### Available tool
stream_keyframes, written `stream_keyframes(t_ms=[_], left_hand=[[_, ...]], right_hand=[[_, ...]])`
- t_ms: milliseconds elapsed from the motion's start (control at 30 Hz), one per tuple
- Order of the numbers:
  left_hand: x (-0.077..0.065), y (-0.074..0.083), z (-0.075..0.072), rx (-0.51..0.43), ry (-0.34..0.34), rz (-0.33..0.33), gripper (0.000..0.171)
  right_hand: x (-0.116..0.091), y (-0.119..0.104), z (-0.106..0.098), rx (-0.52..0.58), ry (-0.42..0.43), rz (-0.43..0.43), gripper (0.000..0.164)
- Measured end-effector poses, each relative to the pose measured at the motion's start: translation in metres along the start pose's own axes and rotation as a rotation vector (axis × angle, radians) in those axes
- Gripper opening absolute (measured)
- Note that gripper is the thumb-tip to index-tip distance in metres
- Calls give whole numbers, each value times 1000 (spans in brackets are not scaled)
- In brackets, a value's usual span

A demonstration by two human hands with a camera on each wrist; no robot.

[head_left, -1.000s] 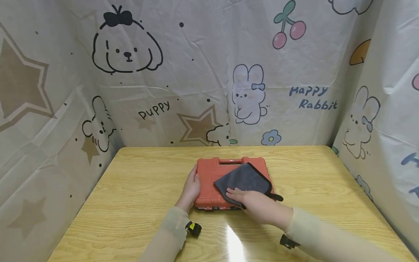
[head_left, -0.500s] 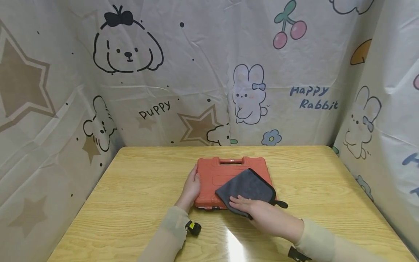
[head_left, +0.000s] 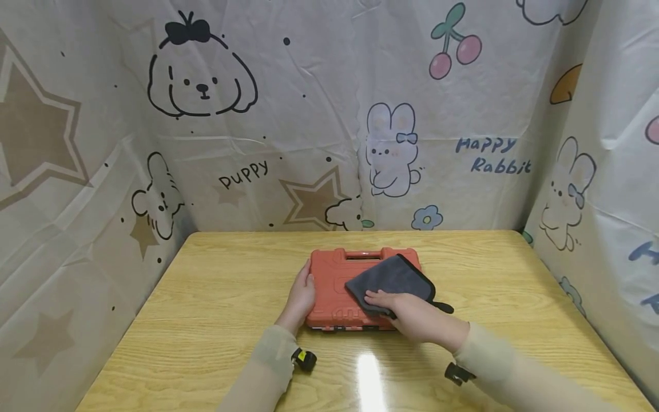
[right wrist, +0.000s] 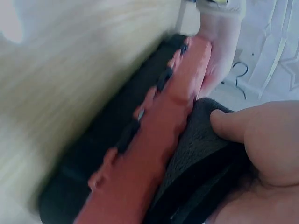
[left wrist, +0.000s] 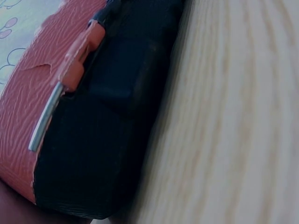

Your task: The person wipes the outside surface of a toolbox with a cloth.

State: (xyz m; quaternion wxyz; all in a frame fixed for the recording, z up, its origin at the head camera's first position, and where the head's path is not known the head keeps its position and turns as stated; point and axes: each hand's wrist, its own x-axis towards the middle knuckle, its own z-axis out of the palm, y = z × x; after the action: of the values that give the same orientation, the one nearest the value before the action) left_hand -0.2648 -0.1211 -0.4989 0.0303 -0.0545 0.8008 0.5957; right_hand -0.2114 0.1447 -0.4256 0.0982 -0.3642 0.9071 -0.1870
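Note:
A flat red plastic carrying case (head_left: 329, 286) with a black base lies on the table, its handle on the far side. My left hand (head_left: 298, 297) rests against the case's left side, fingers stretched along it and the thumb at the top edge. On the right half of the lid lies a folded grey cloth (head_left: 393, 280) with black edging and a small black loop. My right hand (head_left: 419, 315) presses on the cloth's near part with outstretched fingers. In the right wrist view the thumb (right wrist: 229, 126) touches the fleecy cloth; the other fingers are hidden there.
The wooden table (head_left: 221, 286) has a light grain and a bright reflection near the front. A printed cloth backdrop (head_left: 309, 114) with cartoon animals encloses its back and sides. Black wrist cameras (head_left: 305, 359) are strapped at both sleeves.
My right hand and the cloth slid toward the front edge and rightward, then back up the lid, ending slightly further right than at first. The left hand and the case stayed in place.

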Motion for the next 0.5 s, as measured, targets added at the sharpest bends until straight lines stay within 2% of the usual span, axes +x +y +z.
stream_keyframes(t_ms=[233, 500], left_hand=[[0, 2, 0, 13, 17, 7, 53], [1, 0, 0, 25, 18, 3, 54]], right_hand=[[14, 14, -10, -14, 9, 55, 51], [29, 32, -18, -38, 18, 107, 50]])
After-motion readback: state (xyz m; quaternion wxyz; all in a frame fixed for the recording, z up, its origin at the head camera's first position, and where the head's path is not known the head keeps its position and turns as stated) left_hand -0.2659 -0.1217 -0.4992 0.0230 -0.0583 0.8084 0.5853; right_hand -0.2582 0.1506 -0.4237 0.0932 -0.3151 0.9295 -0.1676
